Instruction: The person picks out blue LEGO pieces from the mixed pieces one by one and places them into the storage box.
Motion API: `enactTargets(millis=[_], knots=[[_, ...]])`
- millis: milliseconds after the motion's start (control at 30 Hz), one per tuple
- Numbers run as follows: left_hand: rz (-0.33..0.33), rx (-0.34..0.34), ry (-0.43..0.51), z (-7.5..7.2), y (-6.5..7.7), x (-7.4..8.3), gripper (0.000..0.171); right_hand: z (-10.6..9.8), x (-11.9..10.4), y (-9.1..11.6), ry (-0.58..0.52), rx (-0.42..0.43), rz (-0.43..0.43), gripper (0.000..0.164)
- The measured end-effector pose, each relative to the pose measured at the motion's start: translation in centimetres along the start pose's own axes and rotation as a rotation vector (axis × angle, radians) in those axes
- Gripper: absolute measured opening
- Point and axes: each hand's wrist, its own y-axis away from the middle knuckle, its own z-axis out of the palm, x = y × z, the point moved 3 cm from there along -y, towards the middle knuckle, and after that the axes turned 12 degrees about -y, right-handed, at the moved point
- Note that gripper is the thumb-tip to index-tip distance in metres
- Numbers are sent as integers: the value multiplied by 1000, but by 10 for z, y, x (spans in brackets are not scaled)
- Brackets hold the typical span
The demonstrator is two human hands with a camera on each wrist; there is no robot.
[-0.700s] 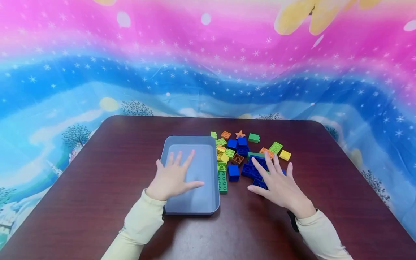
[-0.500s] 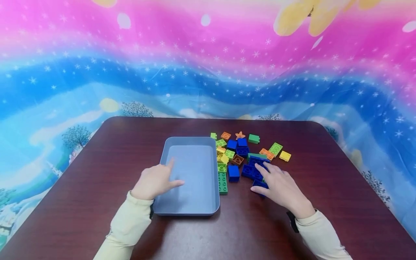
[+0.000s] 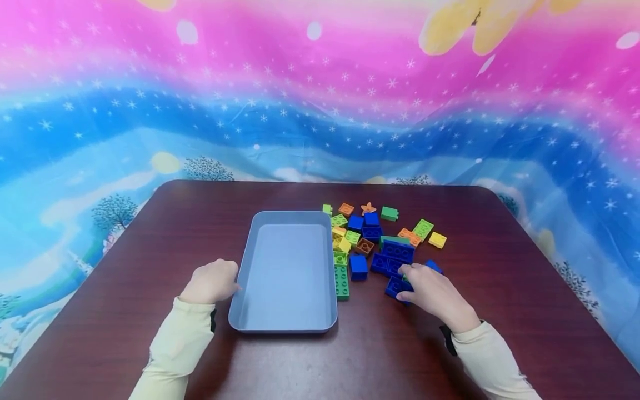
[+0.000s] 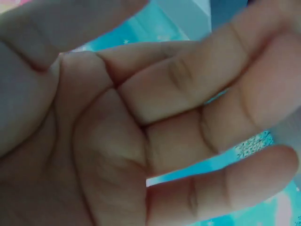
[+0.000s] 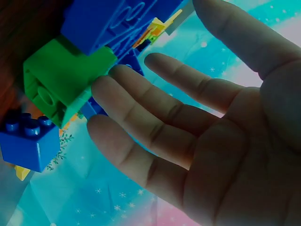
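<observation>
A grey rectangular tray (image 3: 285,272) lies on the table left of the brick pile. My left hand (image 3: 212,280) is at its left rim, with the thumb side close to the edge. In the left wrist view the fingers (image 4: 188,89) are loosely bent and no object shows in the palm. My right hand (image 3: 435,294) hovers at the near right side of the toy bricks, over a blue brick (image 3: 396,286). The right wrist view shows its relaxed fingers (image 5: 141,127) right by a green brick (image 5: 66,70), beside a studded blue brick (image 5: 30,146); the palm holds nothing.
More bricks spread right of the tray: a long green brick (image 3: 341,282), an upright blue brick (image 3: 358,266), a brown brick (image 3: 365,246), a yellow brick (image 3: 437,240) and an orange flower piece (image 3: 368,208). A snow-patterned cloth (image 3: 300,111) hangs behind the dark table (image 3: 125,278).
My left hand has moved left from over the tray to its left rim, its spread fingers drawing in. My right hand's spread fingers have lowered and bent toward the blue bricks.
</observation>
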Motion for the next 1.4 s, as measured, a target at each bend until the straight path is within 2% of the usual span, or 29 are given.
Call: enactTargets(millis=[100,333,467,733,1000,1200,1400], knots=[[18,3,-12,3,-4,1,9,1,1,-1,8,11,-14,43],[35,38,-43,4,-7,5,17,4,-1,-2,-10,40,-38,25],[39,37,-51,3,-6,7,14,8,-2,-2,-8,14,-29,24],[33,20,-50,2,-7,6,9,11,-2,-3,10,25,-31,15],[27,18,-42,4,-7,5,9,12,-2,-4,27,48,-56,13],[34,33,-50,4,-7,6,8,11,-3,-4,15,26,-58,10],[25,14,-48,5,-7,6,9,11,-5,-5,-24,18,-67,12]])
